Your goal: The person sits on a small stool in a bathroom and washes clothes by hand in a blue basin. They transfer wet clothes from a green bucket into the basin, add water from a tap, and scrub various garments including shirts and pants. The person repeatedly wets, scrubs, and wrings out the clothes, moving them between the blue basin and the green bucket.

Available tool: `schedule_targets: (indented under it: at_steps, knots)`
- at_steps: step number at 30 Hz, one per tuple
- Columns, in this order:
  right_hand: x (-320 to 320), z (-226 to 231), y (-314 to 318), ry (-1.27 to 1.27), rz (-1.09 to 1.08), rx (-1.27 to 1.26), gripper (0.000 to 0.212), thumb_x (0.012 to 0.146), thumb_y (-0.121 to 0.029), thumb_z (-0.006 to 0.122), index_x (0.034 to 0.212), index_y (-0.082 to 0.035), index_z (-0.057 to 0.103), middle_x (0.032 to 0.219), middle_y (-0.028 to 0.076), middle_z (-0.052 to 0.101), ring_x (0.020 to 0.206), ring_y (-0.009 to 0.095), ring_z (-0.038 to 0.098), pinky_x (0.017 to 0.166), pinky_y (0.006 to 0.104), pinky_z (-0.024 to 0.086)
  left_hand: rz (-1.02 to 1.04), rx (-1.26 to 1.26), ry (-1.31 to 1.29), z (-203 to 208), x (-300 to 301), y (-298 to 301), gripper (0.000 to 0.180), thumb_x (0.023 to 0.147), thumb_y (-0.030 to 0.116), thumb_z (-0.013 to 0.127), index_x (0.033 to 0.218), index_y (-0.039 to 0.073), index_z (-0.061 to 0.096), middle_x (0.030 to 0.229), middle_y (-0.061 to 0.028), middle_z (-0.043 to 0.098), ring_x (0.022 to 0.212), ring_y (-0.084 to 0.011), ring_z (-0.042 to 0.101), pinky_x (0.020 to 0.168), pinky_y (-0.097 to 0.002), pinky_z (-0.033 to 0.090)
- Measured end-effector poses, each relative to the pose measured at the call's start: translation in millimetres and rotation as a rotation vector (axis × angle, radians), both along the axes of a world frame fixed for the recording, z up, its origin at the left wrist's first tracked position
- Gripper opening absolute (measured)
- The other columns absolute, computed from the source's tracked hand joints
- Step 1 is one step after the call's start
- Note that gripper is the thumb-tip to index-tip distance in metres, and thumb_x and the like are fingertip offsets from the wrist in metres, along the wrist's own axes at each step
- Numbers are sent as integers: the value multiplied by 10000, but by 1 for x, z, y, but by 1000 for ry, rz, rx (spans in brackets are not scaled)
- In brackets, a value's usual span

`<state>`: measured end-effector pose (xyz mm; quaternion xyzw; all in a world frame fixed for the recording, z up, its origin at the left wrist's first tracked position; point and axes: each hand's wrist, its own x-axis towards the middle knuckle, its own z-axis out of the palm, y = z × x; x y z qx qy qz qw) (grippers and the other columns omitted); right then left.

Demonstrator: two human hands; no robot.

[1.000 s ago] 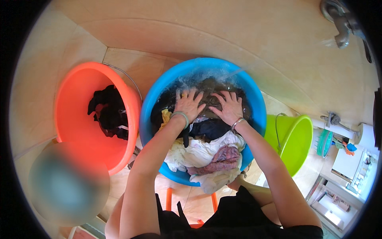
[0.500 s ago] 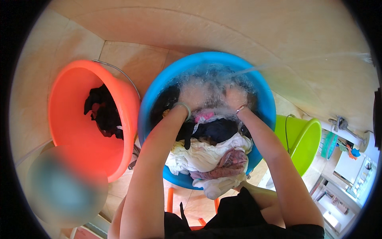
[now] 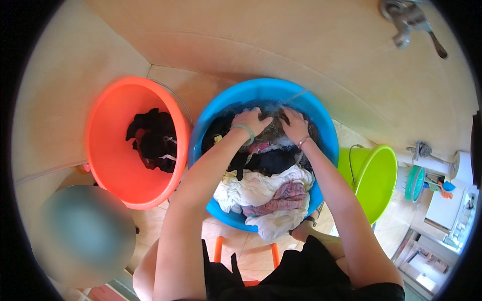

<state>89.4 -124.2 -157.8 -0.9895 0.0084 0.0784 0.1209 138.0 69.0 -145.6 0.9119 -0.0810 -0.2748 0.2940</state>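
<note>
Spray [image 3: 272, 107] that veiled the left hand [image 3: 251, 121] and right hand [image 3: 295, 125] half a second ago has thinned; the backs of both hands are now visible, and the metal tap [image 3: 405, 21] has returned to my view at upper right. From my remote station I list the components by size.

Beige wall [image 3: 226, 30]: behind the containers.

Blue basin [image 3: 266, 89]: centre; it holds water and clothes. A thin water stream [image 3: 295, 97] enters at the far side.

Orange bucket [image 3: 113, 155]: close beside the basin, on the left; black clothes [image 3: 158, 138] lie inside.

Green bucket [image 3: 377, 184]: to the right of the basin.

White cloth [image 3: 256, 188]: piled in the near half of the basin, partly hanging over the rim.

Dark cloth [image 3: 271, 161]: in the basin, between the white cloth and the hands.

Mauve cloth [image 3: 283, 198]: on the white cloth.

Left hand: at the far half of the basin, thumb apart from the fingers. Right hand: just beside it. Fingertips are obscured; I cannot tell whether either grips fabric.

Green bangle [image 3: 245, 129]: left wrist.

Thin bracelet [image 3: 304, 142]: right wrist.
</note>
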Motion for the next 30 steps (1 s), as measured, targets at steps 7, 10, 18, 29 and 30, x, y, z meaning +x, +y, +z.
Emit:
schedule_targets:
  at_steps: [7, 10, 18, 29, 30]
  knots:
    - [-53, 143, 35, -102, 160, 619, 896, 627, -248, 802, 1413, -164, 382, 1456, 159, 347, 1306, 373, 372, 1061, 458, 350, 420, -567, 518, 91, -8, 8, 612, 782, 521, 678, 1165, 66, 535, 931, -51, 630, 649, -111, 594, 402, -214, 374]
    - [-54, 167, 32, -238, 97, 540, 769, 623, -231, 818, 1310, -133, 488, 1268, 156, 504, 1166, 360, 488, 975, 420, 424, 237, -797, 703, 140, -10, 11, 754, 758, 475, 726, 1291, 25, 440, 1006, -76, 600, 702, -100, 589, 439, -209, 379]
    - [-69, 188, -21, -159, -170, 957, 333, 682, 37, 698, 988, -48, 600, 1007, 75, 617, 904, 202, 618, 789, 306, 497, -350, -39, -136, 182, -58, 4, 920, 560, 442, 852, 1335, 113, 481, 1308, -207, 480, 1207, -359, 477, 1046, -410, 356]
    - [-84, 263, -41, -22, -96, 555, 806, 708, -272, 785, 1355, -69, 349, 1173, 204, 581, 1074, 286, 586, 952, 367, 443, -44, -590, -260, 200, -41, -2, 284, 741, 53, 687, 1011, 22, 604, 881, -147, 670, 765, -204, 651, 713, -313, 502]
    - [-83, 258, -36, -186, -30, 573, 725, 694, -314, 776, 1295, -87, 442, 1153, 180, 595, 1055, 304, 594, 924, 378, 459, -28, -610, -322, 207, -45, -7, 267, 738, 32, 661, 999, 29, 604, 874, -128, 663, 758, -180, 642, 709, -297, 501]
